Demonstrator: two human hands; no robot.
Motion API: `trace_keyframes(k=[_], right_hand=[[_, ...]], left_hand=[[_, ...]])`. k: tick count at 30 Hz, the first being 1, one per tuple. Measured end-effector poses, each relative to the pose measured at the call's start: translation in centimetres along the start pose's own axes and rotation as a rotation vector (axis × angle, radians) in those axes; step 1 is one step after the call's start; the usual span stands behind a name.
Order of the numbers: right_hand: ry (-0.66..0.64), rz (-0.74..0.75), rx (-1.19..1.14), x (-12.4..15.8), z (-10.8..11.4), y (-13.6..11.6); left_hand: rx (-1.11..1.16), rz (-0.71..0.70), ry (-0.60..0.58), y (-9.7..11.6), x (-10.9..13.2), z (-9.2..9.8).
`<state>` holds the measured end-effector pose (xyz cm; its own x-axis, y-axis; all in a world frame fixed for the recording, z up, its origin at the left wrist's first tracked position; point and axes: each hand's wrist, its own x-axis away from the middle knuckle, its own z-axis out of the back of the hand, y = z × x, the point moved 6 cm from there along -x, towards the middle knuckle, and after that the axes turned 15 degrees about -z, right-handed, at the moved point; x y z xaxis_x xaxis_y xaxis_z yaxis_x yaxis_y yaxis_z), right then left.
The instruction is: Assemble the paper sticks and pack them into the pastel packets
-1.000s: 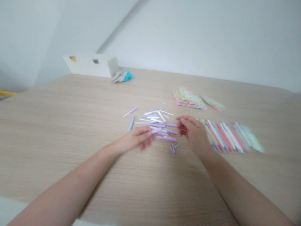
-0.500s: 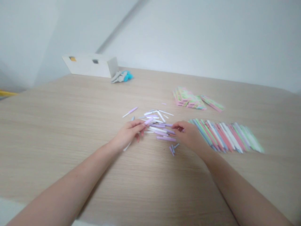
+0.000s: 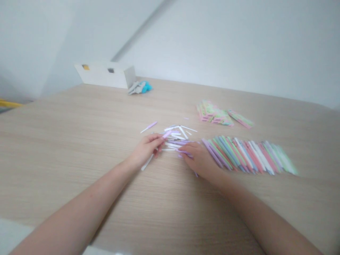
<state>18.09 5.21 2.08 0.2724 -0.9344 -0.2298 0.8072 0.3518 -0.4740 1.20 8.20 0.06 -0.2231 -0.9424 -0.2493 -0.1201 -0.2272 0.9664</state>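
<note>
Pastel sticks (image 3: 174, 143) piling mid-table (image 3: 79, 148); we're pinching lilac stick (image 3: 166, 134) firmly in left hand (image 3: 145, 149), pressing right hand (image 3: 199, 160) softly on them.

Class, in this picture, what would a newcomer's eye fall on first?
The long fan of pastel sticks on the right of the wooden table stands out first. Left of it, a loose heap of white and lilac sticks lies between the person's left hand and right hand. Green-and-pink packets sit farther back.

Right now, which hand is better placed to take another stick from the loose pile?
Right, probably: the right hand has its fingers on lilac sticks at the edge of the pile, while the left hand grips a lilac stick and a white stick.
</note>
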Motion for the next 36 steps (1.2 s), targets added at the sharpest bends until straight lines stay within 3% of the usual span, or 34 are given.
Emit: trace_keyframes(k=[6,16,22,30,36], right_hand=[[-0.068,0.035,0.12,-1.3,-1.9,-1.4],[-0.04,0.006,0.225,-4.0,-4.0,-1.7],[-0.016,0.004,0.179,-3.5,-2.7,-1.5],[-0.012,-0.221,-0.025,-0.9,0.1,0.7],[-0.015,-0.338,-0.222,0.5,1.1,1.9]], left_hand=[[0.011,-0.013,0.002,0.0,-0.2,0.0],[0.007,-0.037,0.035,-0.6,-0.6,0.5],[0.013,-0.045,0.047,-0.3,-0.5,0.4],[-0.007,-0.025,0.075,-0.1,-0.3,0.4],[-0.044,-0.049,0.06,-0.4,-0.4,0.9]])
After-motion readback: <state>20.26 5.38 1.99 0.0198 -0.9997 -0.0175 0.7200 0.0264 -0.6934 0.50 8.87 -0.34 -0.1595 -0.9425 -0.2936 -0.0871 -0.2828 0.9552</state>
